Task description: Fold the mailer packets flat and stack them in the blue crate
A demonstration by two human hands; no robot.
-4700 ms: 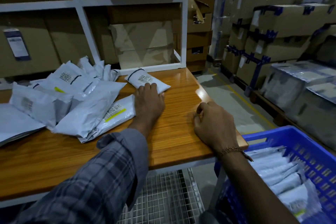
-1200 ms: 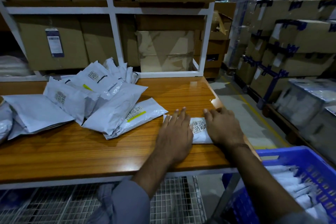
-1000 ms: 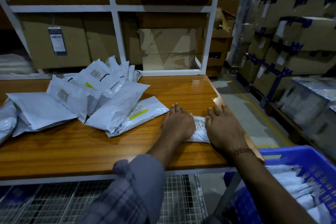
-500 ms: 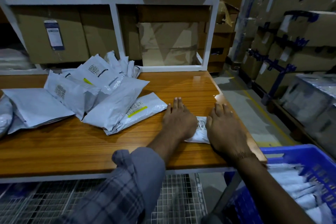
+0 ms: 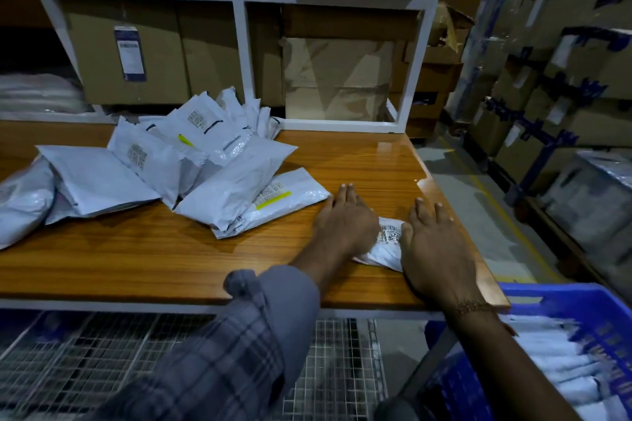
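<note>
Head view: a dim warehouse seen from above a wooden table [image 5: 136,260], the landmark for every place below.
Packet: one small white mailer packet [image 5: 386,246] lies flat on the table near its front right corner; a printed barcode label shows on the strip of it between the two hands.
Left hand: the left hand [image 5: 345,220] lies palm down on the packet's left part, fingers straight and close together, pointing toward the back of the table. It presses and does not grip.
Right hand: the right hand [image 5: 432,249] lies palm down on the packet's right part, fingers straight and slightly spread, pressing flat. A thin bracelet [image 5: 473,306] circles that wrist, which sits at the table's front edge.
Sleeve: a grey checked sleeve [image 5: 246,335], rolled back, covers the left forearm in front of the table.
Pile: a loose heap of white packets [image 5: 191,167] covers the left and middle of the table; its nearest packet, marked with a yellow stripe, ends just beside the left hand's fingertips.
Crate: a blue crate [image 5: 581,311] stands below the table's front right corner, with white packets [image 5: 561,362] stacked inside it.
Under the table: a wire mesh shelf [image 5: 102,352].
Behind the table: a white shelf frame [image 5: 241,44] full of brown cartons [image 5: 335,79].
Right of the table: an aisle with stacked, wrapped boxes [image 5: 564,85].
</note>
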